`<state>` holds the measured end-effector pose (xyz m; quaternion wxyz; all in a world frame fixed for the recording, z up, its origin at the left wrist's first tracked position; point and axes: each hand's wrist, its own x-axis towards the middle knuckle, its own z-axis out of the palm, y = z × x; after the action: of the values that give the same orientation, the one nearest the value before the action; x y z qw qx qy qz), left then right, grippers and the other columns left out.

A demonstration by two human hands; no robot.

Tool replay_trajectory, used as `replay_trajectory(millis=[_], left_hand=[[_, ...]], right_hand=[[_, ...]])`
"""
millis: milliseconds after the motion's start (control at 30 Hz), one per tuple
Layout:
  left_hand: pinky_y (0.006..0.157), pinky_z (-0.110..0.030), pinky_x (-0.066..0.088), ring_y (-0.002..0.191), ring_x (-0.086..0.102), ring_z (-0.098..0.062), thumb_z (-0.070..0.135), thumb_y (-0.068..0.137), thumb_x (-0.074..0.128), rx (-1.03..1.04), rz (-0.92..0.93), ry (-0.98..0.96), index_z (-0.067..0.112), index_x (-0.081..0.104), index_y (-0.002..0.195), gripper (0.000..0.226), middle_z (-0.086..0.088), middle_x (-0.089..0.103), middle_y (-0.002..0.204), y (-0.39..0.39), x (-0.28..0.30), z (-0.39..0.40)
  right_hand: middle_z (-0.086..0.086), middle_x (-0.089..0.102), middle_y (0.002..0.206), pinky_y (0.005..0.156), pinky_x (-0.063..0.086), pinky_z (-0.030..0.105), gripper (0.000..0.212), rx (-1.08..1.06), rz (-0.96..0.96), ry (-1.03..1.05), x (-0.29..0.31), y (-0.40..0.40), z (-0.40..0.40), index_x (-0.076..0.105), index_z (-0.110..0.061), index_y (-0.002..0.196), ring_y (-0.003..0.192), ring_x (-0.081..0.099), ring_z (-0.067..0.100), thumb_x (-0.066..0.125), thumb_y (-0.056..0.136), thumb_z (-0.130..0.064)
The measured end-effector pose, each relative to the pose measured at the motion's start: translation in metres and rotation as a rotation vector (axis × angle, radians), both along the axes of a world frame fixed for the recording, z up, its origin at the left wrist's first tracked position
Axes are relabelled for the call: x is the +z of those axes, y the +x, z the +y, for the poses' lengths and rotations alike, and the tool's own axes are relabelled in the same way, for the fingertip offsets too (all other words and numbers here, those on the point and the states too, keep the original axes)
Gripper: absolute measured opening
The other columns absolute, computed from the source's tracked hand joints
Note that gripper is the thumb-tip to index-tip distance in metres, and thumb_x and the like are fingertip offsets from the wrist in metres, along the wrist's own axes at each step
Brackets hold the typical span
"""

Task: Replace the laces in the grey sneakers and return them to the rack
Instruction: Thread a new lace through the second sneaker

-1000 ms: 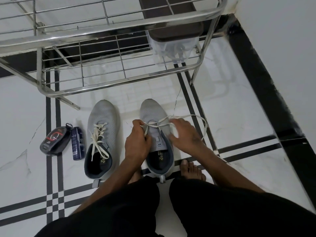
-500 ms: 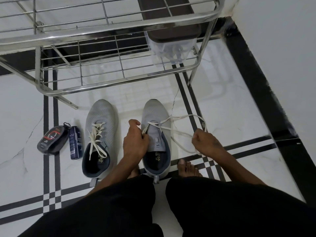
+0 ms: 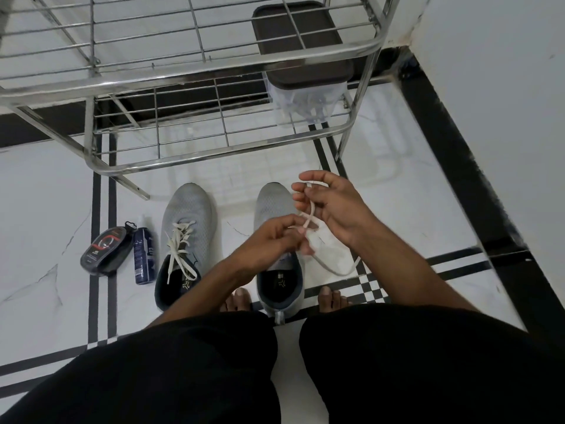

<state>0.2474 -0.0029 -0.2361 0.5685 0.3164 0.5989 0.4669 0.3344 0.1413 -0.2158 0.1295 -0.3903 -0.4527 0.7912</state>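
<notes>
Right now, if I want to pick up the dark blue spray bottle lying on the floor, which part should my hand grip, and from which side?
Grip the dark blue spray bottle around its round middle, coming down from above. It lies flat on the floor, the shoe polish case close on one side and the left grey sneaker on the other, so sideways approaches look cramped.

I see a dark blue spray bottle [image 3: 143, 255] lying on the white marble floor [image 3: 46, 209] just beside a black oval polish case [image 3: 105, 250], and a brown-lidded clear box [image 3: 301, 56] further off.
</notes>
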Motion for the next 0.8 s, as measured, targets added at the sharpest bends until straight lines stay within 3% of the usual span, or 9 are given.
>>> replay_trajectory(millis=[67, 133, 233, 300, 400, 467, 633, 733, 800], left_hand=[[0.072, -0.026, 0.051, 0.07, 0.062, -0.011, 0.017, 0.104, 0.048, 0.085, 0.168, -0.02, 0.011, 0.07, 0.099, 0.023, 0.002, 0.062, 0.068, -0.013, -0.005, -0.01], [0.067, -0.026, 0.05, 0.064, 0.06, -0.007, 0.024, 0.101, 0.055, 0.119, 0.429, -0.056, 0.021, 0.07, 0.083, 0.024, 0.008, 0.063, 0.065, -0.032, -0.015, -0.026], [0.062, -0.021, 0.052, 0.062, 0.062, -0.001, 0.029, 0.096, 0.062, 0.168, 0.557, -0.108, 0.022, 0.073, 0.08, 0.02, 0.01, 0.067, 0.068, -0.047, -0.02, -0.044], [0.058, -0.018, 0.05, 0.058, 0.062, -0.001, 0.032, 0.093, 0.066, 0.14, 0.611, -0.123, 0.024, 0.075, 0.081, 0.018, 0.009, 0.069, 0.069, -0.048, -0.021, -0.051], [0.059, -0.03, 0.052, 0.059, 0.064, -0.01, 0.04, 0.088, 0.07, -0.039, 0.524, -0.124, 0.029, 0.078, 0.083, 0.014, 0.01, 0.072, 0.073, -0.043, -0.024, -0.06], [0.062, -0.034, 0.056, 0.063, 0.067, -0.017, 0.041, 0.086, 0.072, -0.196, 0.443, -0.141, 0.031, 0.078, 0.085, 0.012, 0.012, 0.073, 0.074, -0.035, -0.026, -0.069], [0.069, -0.029, 0.054, 0.075, 0.069, -0.011, 0.033, 0.087, 0.074, -0.34, 0.445, -0.093, 0.035, 0.078, 0.083, 0.006, 0.015, 0.072, 0.081, -0.017, -0.043, -0.089], [0.065, -0.029, 0.053, 0.07, 0.069, -0.014, 0.029, 0.089, 0.072, -0.2, 0.384, -0.099, 0.033, 0.076, 0.078, 0.013, 0.012, 0.073, 0.08, -0.021, -0.043, -0.092], [0.07, -0.032, 0.053, 0.076, 0.069, -0.021, 0.028, 0.089, 0.07, -0.05, 0.368, -0.072, 0.029, 0.075, 0.079, 0.011, 0.006, 0.074, 0.083, -0.027, -0.039, -0.092]], right_hand=[[0.011, 0.07, 0.094, 0.067, 0.057, 0.022, 0.02, -0.047, -0.039, 0.042, -0.009, 0.005, 0.007, 0.063, -0.005, 0.102, 0.076, 0.066, 0.016, 0.051, 0.097, 0.009], [0.014, 0.067, 0.094, 0.065, 0.056, 0.021, 0.02, -0.11, -0.089, 0.053, -0.019, 0.013, 0.013, 0.063, -0.003, 0.101, 0.072, 0.064, 0.016, 0.051, 0.095, 0.013], [0.018, 0.067, 0.096, 0.068, 0.059, 0.023, 0.021, -0.093, -0.202, 0.05, -0.04, 0.027, 0.016, 0.062, -0.004, 0.099, 0.075, 0.067, 0.019, 0.05, 0.095, 0.013], [0.021, 0.07, 0.1, 0.069, 0.06, 0.028, 0.015, 0.027, -0.35, 0.124, -0.053, 0.035, 0.01, 0.061, -0.009, 0.101, 0.077, 0.069, 0.021, 0.05, 0.099, 0.002], [0.003, 0.066, 0.085, 0.064, 0.047, 0.032, 0.006, 0.268, -0.705, 0.701, -0.07, 0.053, -0.003, 0.048, -0.019, 0.107, 0.069, 0.06, 0.014, 0.048, 0.101, -0.018], [-0.007, 0.054, 0.081, 0.065, 0.036, 0.03, 0.013, 0.34, -0.77, 0.994, -0.082, 0.07, -0.015, 0.044, -0.021, 0.11, 0.069, 0.053, 0.011, 0.047, 0.099, -0.015], [-0.003, 0.055, 0.104, 0.08, 0.041, 0.03, 0.02, 0.603, -0.675, 1.064, -0.123, 0.102, -0.027, 0.057, -0.015, 0.114, 0.104, 0.053, 0.02, 0.059, 0.094, -0.016], [0.006, 0.059, 0.112, 0.088, 0.044, 0.035, 0.025, 0.604, -0.654, 1.121, -0.139, 0.1, -0.023, 0.059, -0.012, 0.121, 0.108, 0.052, 0.025, 0.058, 0.096, -0.016], [0.009, 0.059, 0.112, 0.088, 0.045, 0.038, 0.023, 0.6, -0.66, 1.122, -0.143, 0.091, -0.017, 0.061, -0.011, 0.12, 0.106, 0.053, 0.027, 0.053, 0.098, -0.015]])
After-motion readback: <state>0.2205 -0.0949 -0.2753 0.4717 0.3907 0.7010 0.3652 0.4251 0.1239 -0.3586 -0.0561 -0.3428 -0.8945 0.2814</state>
